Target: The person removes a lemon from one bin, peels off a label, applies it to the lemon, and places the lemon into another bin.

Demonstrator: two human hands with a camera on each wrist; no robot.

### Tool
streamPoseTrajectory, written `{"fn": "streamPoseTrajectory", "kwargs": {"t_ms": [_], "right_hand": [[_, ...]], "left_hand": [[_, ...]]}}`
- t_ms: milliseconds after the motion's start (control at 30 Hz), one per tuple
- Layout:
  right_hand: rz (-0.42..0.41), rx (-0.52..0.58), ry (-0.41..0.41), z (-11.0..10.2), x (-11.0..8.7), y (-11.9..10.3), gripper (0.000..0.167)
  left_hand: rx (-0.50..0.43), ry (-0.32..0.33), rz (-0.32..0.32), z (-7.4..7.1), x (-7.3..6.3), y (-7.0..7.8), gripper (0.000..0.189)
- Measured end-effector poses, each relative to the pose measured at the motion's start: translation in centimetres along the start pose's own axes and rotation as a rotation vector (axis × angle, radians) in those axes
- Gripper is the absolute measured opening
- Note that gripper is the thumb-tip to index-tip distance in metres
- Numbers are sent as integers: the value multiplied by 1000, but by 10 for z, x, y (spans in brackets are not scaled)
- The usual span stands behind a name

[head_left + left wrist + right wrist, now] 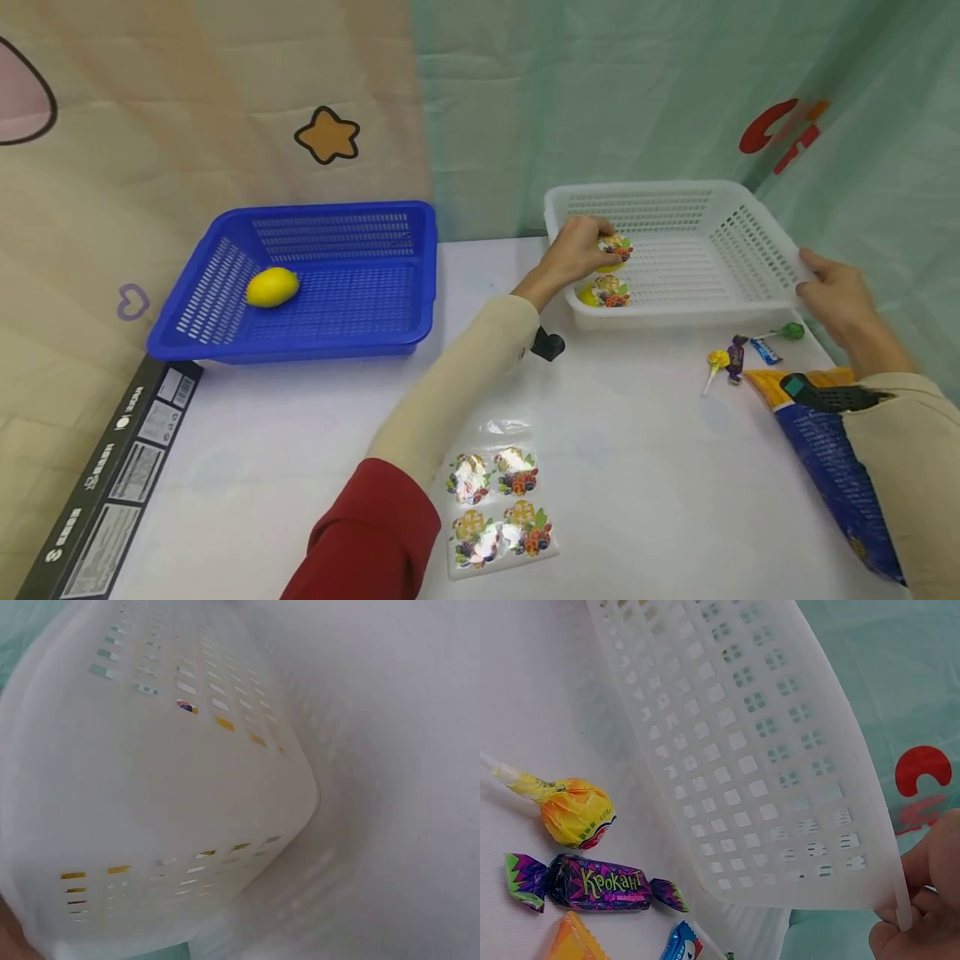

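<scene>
In the white basket (675, 267): at the left end, a held yellow fruit (615, 252) and, just nearer the front wall, a loose yellow fruit (603, 292), each bearing 1 printed sticker.
Left hand (579, 243): thumb and fingers pinch the held yellow fruit; whether it touches the basket floor, I cannot tell.
Right hand (836, 293): thumb and curled fingers grip the white basket's right rim.
Blue basket (352, 304): 1 lemon (272, 287), left of centre.
Tabletop (645, 467): a sheet of 4 stickers (500, 500) near the left sleeve (457, 383).

Slotted white plastic basket (135, 791) on a white surface (405, 795) — yellow patches (225, 723) through some openings (219, 705); teal backdrop (26, 630), upper left.
</scene>
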State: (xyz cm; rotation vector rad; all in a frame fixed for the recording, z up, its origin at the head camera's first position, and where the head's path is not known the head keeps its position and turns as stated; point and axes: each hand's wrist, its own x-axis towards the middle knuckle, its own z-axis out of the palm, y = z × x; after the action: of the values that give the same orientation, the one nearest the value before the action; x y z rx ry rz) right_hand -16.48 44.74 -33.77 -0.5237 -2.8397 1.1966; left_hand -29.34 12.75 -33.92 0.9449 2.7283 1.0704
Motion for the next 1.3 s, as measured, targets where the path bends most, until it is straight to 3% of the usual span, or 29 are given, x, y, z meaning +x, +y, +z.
{"fn": "streamPoseTrajectory", "kwargs": {"t_ms": [100,233,433,533,833,1100,1300], "right_hand": [[22,-11,19,2,-2,0,60],[27,-25,33,3,1,0,58],[14,-17,36,6,5,-5,60],[5,-18,35,7,7,-7,60],[2,-30,38,11,12,-5,59],[-19,-66,34,7,21,-7,60],[-14,-59,27,6,26,-7,62]], "left_hand": [[131,-27,-34,4,5,3,42],[252,-63,-90,6,6,6,21],[461,-99,-139,9,5,6,22],[500,-111,-148,9,5,6,24],[428,-106,-96,-12,-7,7,29],[289,-84,-41,-61,-29,14,38],[145,-17,-9,-109,-59,1,37]]}}
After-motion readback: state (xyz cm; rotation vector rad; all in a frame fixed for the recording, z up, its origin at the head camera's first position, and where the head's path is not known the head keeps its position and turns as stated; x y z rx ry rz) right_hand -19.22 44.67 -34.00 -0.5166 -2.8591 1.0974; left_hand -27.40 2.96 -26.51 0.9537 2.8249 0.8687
